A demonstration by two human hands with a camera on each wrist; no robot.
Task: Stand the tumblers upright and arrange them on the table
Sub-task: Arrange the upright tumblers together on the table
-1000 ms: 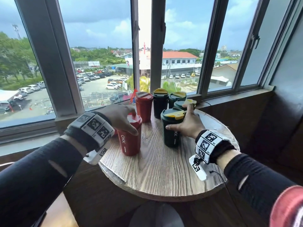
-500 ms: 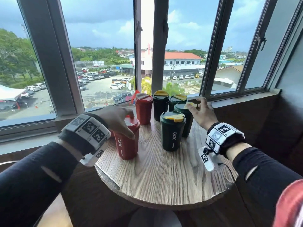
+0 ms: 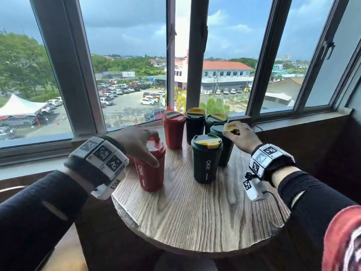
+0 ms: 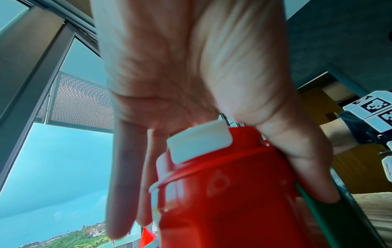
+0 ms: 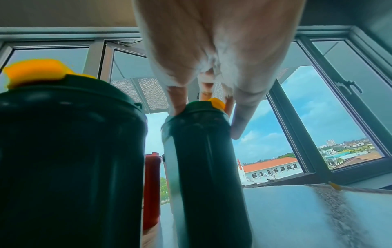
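Observation:
Six tumblers stand upright on the round wooden table [image 3: 195, 216]. My left hand [image 3: 149, 151] grips the lid of the near red tumbler [image 3: 150, 177] from above; in the left wrist view its fingers [image 4: 120, 184] and thumb curl round the red tumbler [image 4: 233, 201] with its white flap. A second red tumbler [image 3: 173, 132] stands behind it. My right hand [image 3: 230, 132] pinches the yellow-flapped lid of a dark green tumbler [image 3: 226, 153]; the right wrist view shows that green tumbler [image 5: 201, 159] under my fingertips. Another green tumbler [image 3: 207, 163] stands in front, and two more [image 3: 195, 128] stand at the back.
The table stands against a window sill [image 3: 293, 116] with tall window frames behind it. A thin cable [image 3: 259, 127] lies on the sill to the right. Bare wood spreads over the near half of the table. A dark wall panel stands at the right.
My right hand left the front green tumbler and moved back to the green tumbler behind it, taking hold of its lid. My left hand stayed on the near red tumbler.

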